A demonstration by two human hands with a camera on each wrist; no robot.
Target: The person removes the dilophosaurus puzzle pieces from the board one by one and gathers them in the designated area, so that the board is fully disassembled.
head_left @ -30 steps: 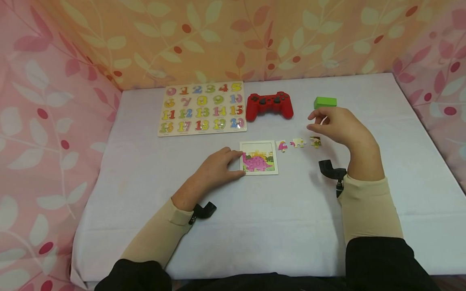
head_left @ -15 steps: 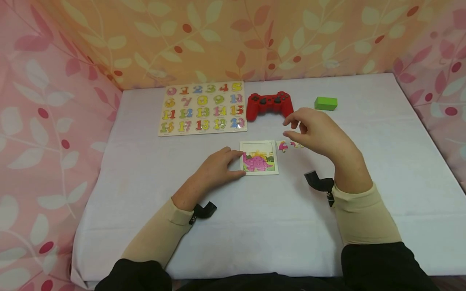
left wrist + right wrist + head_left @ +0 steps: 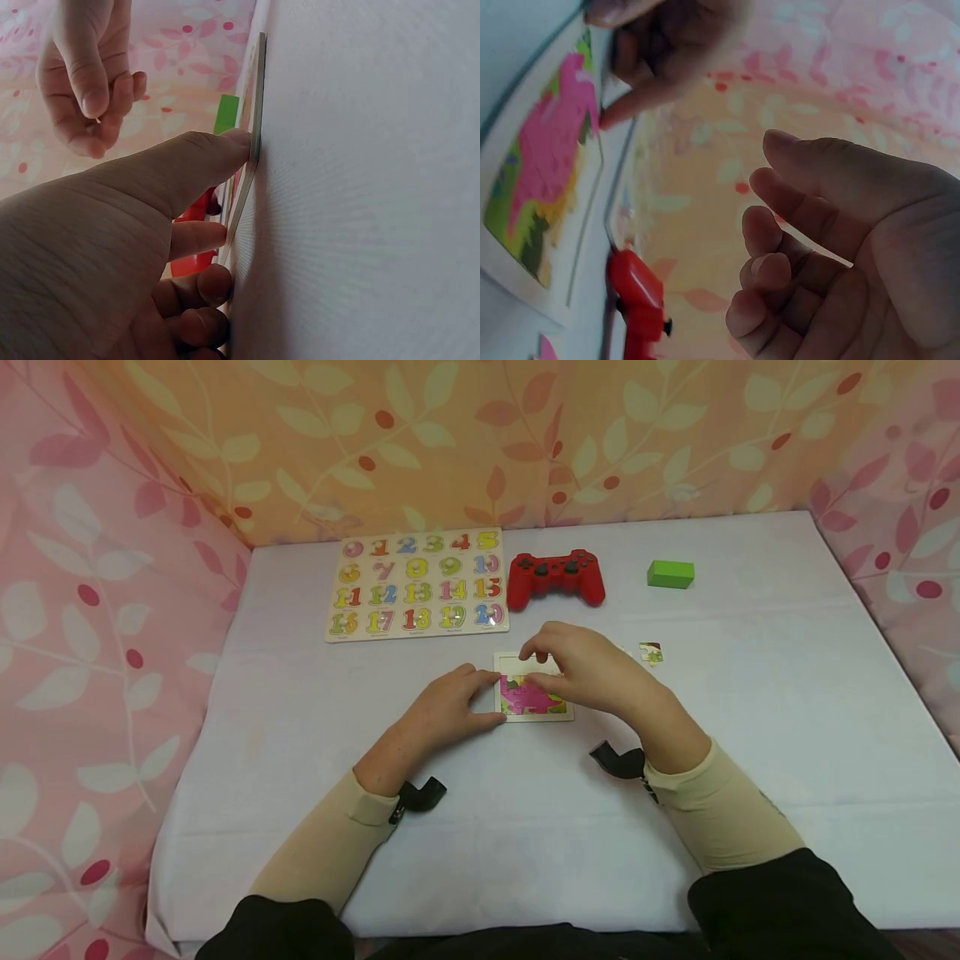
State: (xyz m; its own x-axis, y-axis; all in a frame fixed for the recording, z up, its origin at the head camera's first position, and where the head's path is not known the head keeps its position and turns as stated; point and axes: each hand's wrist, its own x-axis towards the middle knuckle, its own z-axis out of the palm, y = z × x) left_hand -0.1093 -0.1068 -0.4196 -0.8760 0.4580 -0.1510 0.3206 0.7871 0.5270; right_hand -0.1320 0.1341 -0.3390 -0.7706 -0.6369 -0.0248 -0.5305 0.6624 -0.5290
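A small framed jigsaw puzzle [image 3: 528, 717] with a pink dinosaur picture lies flat on the white table. My left hand [image 3: 442, 714] rests at its left side, index fingertip on the edge and thumb at the near-left corner. Its other fingers are curled loosely in the left wrist view. My right hand [image 3: 592, 668] hovers over the puzzle's right half and hides part of it. In the right wrist view, that hand's thumb [image 3: 817, 161] and fingers are loosely bent, with nothing visible between them. One loose jigsaw piece [image 3: 651, 652] lies to the right; a pink piece [image 3: 546, 349] shows beside the frame.
A wooden number board [image 3: 416, 581] lies at the back left. Beside it is a red game controller [image 3: 555, 578], and a green block [image 3: 671, 574] sits farther right. Patterned curtains [image 3: 480, 443] close off the back and sides of the table.
My right hand has moved left and toward me, from near the green block, past the loose pieces, to over the puzzle. My left hand has stayed at the frame's edge.
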